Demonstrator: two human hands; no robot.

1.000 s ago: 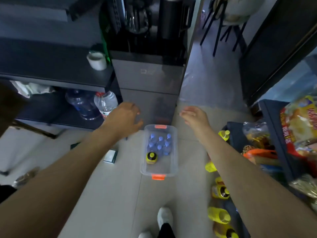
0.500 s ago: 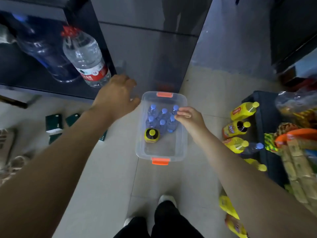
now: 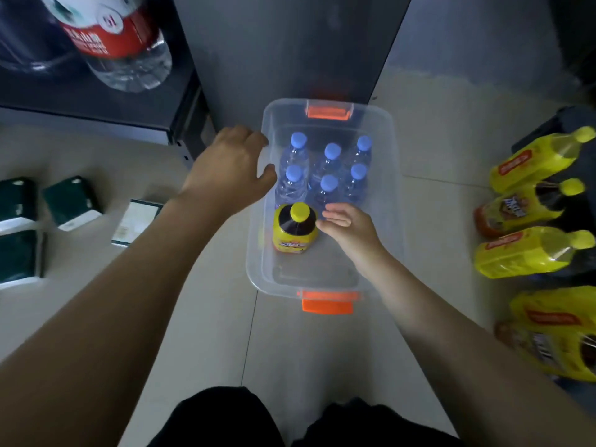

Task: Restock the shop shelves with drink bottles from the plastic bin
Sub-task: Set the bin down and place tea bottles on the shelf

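Now reaching into the clear plastic bin (image 3: 317, 272) for its yellow-capped drink bottle (image 3: 295, 230).
Right hand (image 3: 348, 225), fingers straight and empty, is just beside it; left hand (image 3: 230, 169), relaxed and empty, is at the rim, likely to steady.

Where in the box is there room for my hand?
The near end of the bin, between the yellow-capped bottle and the near orange latch, is bare. The far end is crowded with six blue-capped bottles.

Dim, cool indoor light; floor (image 3: 200, 317) brighter beyond my right hand (image 3: 350, 229). Soft motion blur throughout, wide-angle stretching toward edges.
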